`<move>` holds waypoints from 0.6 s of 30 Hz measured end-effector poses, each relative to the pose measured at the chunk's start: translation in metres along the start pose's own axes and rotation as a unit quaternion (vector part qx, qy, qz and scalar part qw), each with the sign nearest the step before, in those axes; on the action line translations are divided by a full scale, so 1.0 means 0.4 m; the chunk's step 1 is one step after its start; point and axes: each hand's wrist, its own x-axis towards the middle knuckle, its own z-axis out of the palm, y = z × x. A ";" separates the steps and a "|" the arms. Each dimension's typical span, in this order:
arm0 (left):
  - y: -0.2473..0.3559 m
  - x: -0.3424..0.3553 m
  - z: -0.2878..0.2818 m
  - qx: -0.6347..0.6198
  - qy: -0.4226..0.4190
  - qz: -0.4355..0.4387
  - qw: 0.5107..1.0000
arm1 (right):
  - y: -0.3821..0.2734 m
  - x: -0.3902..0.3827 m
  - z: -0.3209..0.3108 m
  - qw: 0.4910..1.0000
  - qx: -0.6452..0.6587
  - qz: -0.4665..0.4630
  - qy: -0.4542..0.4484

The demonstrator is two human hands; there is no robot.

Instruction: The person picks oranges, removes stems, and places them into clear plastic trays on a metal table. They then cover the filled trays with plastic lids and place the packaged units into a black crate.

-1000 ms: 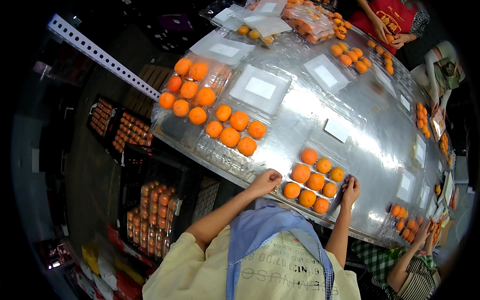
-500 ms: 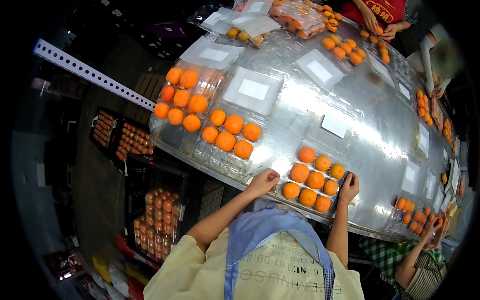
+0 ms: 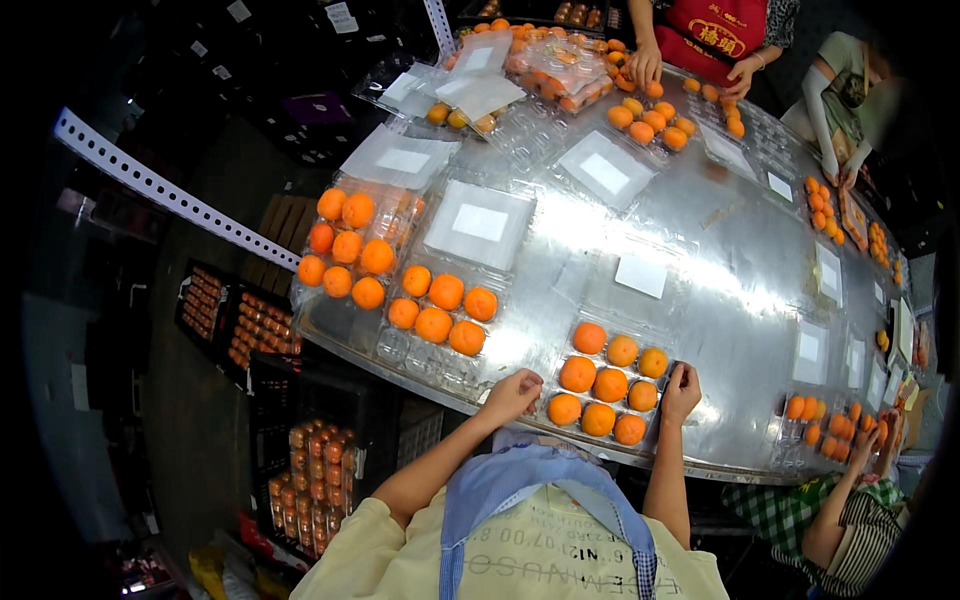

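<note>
A clear plastic fruit tray (image 3: 656,412) lies near the table's front edge, with rows of oranges (image 3: 610,384) in its hollows. Its clear lid is folded back beyond it, with a white label (image 3: 641,275) on it. Beside the tray's left edge is my left hand (image 3: 513,395), its fingers curled and pressed together. My right hand (image 3: 680,396) is at the right edge, thumb and fingers pinched. Whether either hand grips the thin plastic rim, I cannot tell.
To the left are a partly filled tray of oranges (image 3: 433,324) and a fuller one (image 3: 346,246). A crate (image 3: 318,480) of packed fruit stands below the table's left side. Co-workers' hands (image 3: 645,68) handle fruit across the table; another person's hands (image 3: 875,440) work at the right.
The whole view has shifted, so the table and trays sit lower and further left in the picture. My hands stay on either side of the tray. The far co-worker's hands have spread apart.
</note>
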 end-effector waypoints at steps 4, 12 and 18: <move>0.004 -0.004 0.000 0.015 0.003 0.007 1.000 | -0.006 -0.002 -0.003 1.000 -0.006 0.007 -0.009; 0.008 -0.006 -0.016 0.069 -0.017 0.055 0.996 | -0.038 -0.004 -0.003 0.986 -0.145 -0.068 0.042; 0.307 -0.053 -0.175 0.030 -0.058 0.118 0.991 | -0.024 0.003 -0.003 0.983 -0.171 -0.065 0.031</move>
